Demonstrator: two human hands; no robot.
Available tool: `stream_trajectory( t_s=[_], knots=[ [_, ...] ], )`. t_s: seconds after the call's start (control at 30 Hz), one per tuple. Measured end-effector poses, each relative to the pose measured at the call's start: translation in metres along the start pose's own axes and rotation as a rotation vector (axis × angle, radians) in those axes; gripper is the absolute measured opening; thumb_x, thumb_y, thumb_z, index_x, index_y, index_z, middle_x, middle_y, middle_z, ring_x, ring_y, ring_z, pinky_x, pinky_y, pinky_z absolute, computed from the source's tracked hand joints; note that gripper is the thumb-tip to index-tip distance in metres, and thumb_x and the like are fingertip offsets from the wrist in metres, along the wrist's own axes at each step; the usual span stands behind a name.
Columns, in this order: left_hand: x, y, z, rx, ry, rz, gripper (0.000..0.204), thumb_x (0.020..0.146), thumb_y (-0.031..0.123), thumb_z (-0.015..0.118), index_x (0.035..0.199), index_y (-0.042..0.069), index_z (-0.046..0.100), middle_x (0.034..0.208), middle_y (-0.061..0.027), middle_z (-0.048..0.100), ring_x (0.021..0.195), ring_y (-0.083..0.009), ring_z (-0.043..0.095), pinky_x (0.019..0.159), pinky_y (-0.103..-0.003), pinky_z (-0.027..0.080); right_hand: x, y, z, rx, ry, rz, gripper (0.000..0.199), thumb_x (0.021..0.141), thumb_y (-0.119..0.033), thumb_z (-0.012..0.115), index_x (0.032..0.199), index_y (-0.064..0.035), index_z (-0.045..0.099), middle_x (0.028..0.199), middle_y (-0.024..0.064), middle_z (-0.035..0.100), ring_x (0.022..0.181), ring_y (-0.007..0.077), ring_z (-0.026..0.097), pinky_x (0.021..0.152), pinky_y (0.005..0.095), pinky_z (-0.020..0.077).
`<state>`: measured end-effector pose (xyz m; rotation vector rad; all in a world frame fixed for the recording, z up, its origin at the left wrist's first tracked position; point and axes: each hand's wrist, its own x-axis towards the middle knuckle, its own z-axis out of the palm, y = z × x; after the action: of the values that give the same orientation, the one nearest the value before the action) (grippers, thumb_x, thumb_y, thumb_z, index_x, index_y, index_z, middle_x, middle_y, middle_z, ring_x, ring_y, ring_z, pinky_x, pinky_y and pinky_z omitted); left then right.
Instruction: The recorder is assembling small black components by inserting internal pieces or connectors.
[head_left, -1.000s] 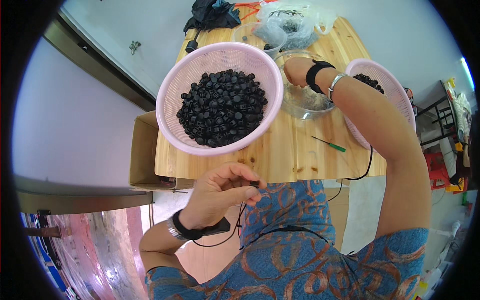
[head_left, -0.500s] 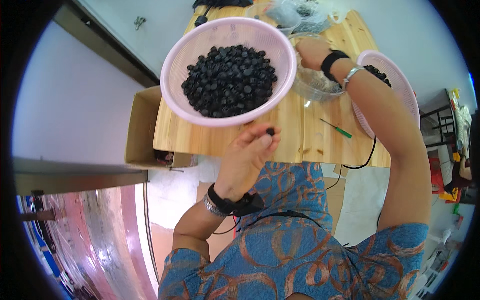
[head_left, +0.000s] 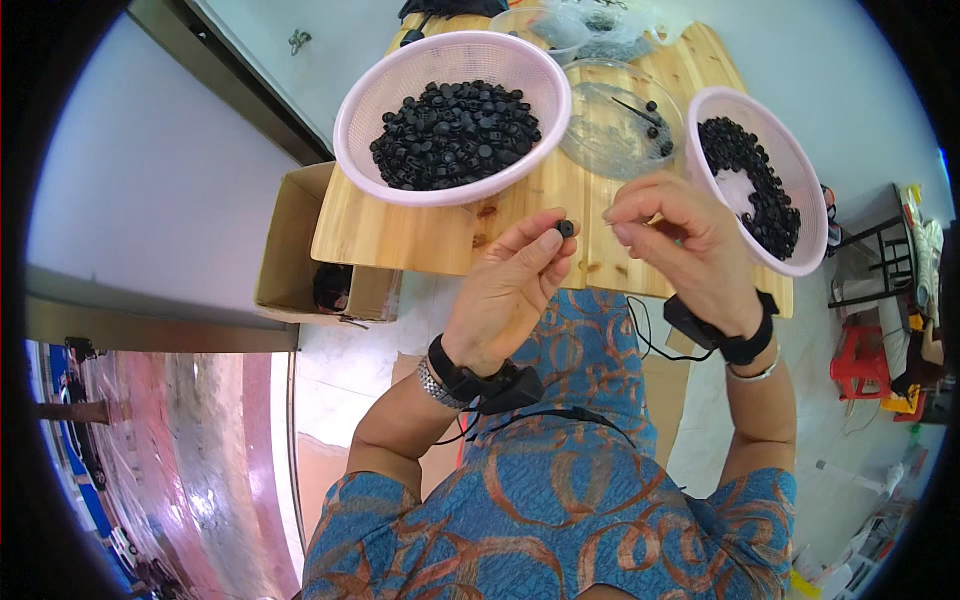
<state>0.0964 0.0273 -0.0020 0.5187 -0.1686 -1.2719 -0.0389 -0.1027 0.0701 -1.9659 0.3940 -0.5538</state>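
Note:
My left hand [head_left: 515, 290] pinches a small round black knob [head_left: 565, 229] between thumb and fingertips, just in front of the table edge. Close to its right, my right hand [head_left: 680, 235] has thumb and index finger pressed together; a tiny pale tip shows there, too small to name. Beyond the hands stands a round clear plastic tub [head_left: 600, 130] holding small greyish pieces, a few black knobs and a thin black stick. A pink basket [head_left: 350, 130] heaped with black knobs [head_left: 455, 135] is at left. A second pink basket [head_left: 815, 215] at right holds more small black parts [head_left: 765, 190].
The baskets and tub rest on a wooden table [head_left: 400, 225]. Behind them are another clear tub [head_left: 545, 30] and plastic bags [head_left: 620, 35]. An open cardboard box [head_left: 285, 245] stands left of the table. A red stool [head_left: 858, 362] is at far right.
My right hand has come out of the clear tub and moved back beside my left hand, now pinching. My left hand, still holding the knob, has shifted slightly right and upward in view.

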Motion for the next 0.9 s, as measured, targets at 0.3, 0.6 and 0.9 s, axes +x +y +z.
stream_trajectory(
  t_s=[0.3, 0.6, 0.9],
  knots=[
    [-0.013, -0.036, 0.024, 0.114, -0.113, 0.021, 0.02, 0.087, 0.001, 0.051, 0.107, 0.0, 0.054, 0.101, -0.0106, 0.06, 0.093, -0.0163, 0.06, 0.082, -0.024, 0.051, -0.045, 0.0, -0.006, -0.397, 0.141, -0.339, 0.01, 0.075, -0.001, 0.06, 0.085, -0.0029, 0.06, 0.087, 0.0099, 0.054, 0.075, 0.0262, 0.057, 0.062, 0.0323, 0.046],
    [-0.025, -0.057, 0.044, 0.31, -0.161, 0.052, 0.019, 0.085, -0.001, 0.054, 0.104, 0.0, 0.056, 0.102, -0.0106, 0.06, 0.094, -0.0175, 0.06, 0.084, -0.027, 0.049, -0.08, -0.007, -0.023, -0.508, 0.157, -0.421, 0.015, 0.068, 0.001, 0.061, 0.082, -0.0015, 0.057, 0.085, 0.0113, 0.052, 0.075, 0.0286, 0.055, 0.063, 0.0345, 0.0461],
    [-0.024, -0.069, 0.053, 0.491, -0.173, 0.101, 0.023, 0.083, -0.002, 0.056, 0.106, -0.002, 0.055, 0.099, -0.0096, 0.06, 0.09, -0.015, 0.059, 0.081, -0.026, 0.049, -0.092, -0.013, -0.031, -0.631, 0.132, -0.431, 0.014, 0.07, -0.004, 0.059, 0.083, -0.0016, 0.053, 0.08, 0.0134, 0.052, 0.073, 0.0313, 0.054, 0.063, 0.0377, 0.046]
  ],
)
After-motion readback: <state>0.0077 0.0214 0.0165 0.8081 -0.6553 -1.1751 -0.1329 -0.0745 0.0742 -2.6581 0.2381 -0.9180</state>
